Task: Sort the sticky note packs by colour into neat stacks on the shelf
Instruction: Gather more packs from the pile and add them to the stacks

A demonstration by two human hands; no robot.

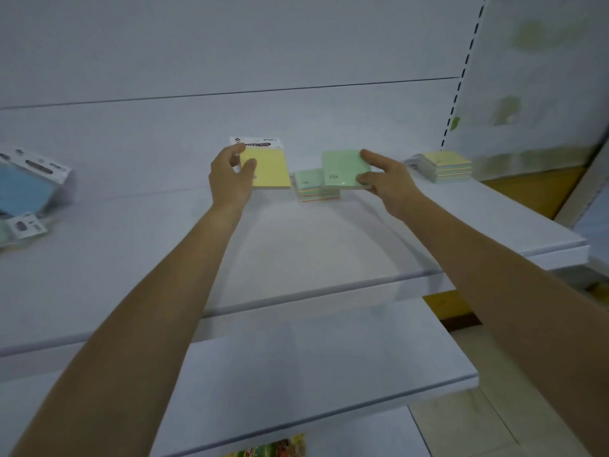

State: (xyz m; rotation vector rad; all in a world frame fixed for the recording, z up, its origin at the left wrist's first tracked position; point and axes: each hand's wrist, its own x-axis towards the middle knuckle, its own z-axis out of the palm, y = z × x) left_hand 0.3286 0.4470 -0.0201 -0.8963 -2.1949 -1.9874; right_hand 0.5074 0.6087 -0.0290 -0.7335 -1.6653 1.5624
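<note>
white shelf (pixel 296 252) | centre stack (pixel 316 192) | right stack (pixel 445 168) (yellow-topped) | left: blue pack (pixel 23 189)

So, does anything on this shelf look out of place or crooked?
Yes: at the shelf's far left, a blue pack and a smaller pack beside it lie askew, far from the mid-shelf stack.
</note>
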